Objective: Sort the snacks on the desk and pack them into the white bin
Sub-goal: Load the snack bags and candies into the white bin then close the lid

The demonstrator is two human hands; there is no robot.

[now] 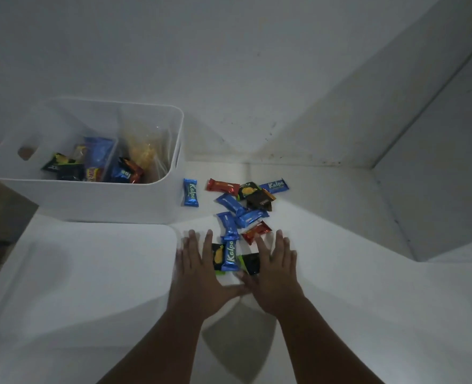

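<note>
Gathering is judged in hand: snacks (pixel 230 202) on the desk (pixel 340 245) are flanked by the left hand (pixel 198 261) and right hand (pixel 273 267), fingers straight, nothing gripped; a grasp toward the white bin (pixel 90 200) is next required.

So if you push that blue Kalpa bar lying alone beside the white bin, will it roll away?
Probably not: the blue Kalpa bar lies flat on the desk, so it should slide rather than roll. Its wrapper looks glossy, so it may slip easily. It is small next to the white bin, so likely light.
</note>
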